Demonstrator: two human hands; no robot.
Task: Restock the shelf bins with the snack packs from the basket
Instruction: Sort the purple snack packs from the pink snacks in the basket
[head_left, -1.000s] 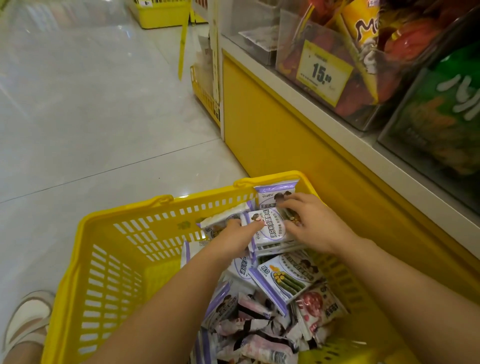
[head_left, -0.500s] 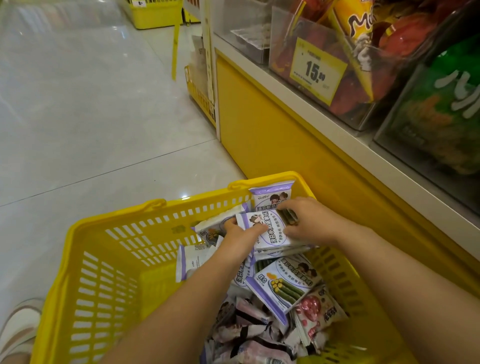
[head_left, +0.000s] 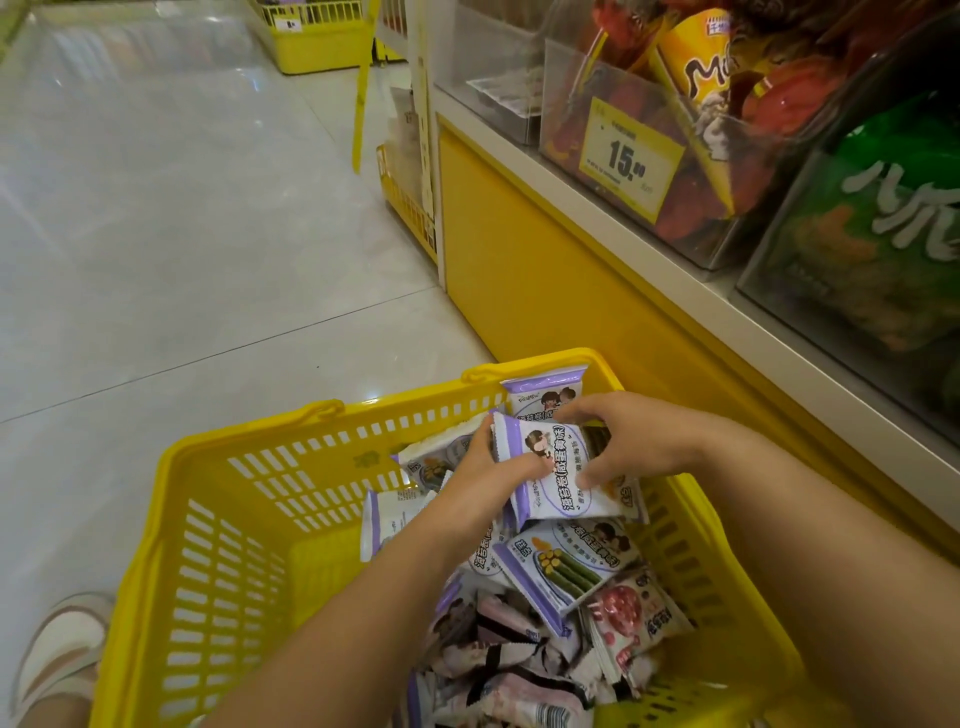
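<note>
Purple pack (head_left: 550, 470) lifted higher | left hand (head_left: 485, 475), right hand (head_left: 631, 441) grip grasping it | basket (head_left: 234, 519) holds snack packs

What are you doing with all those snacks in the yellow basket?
A person is crouched over a yellow plastic shopping basket on the shop floor, gathering snacks to refill the shelf. Both hands hold the same purple-and-white snack pack: the left hand grips its left edge, the right hand its right side. More purple-and-white and pink packs lie piled beneath. The clear plastic shelf bins wait up on the right; nothing has gone into them yet.
</note>
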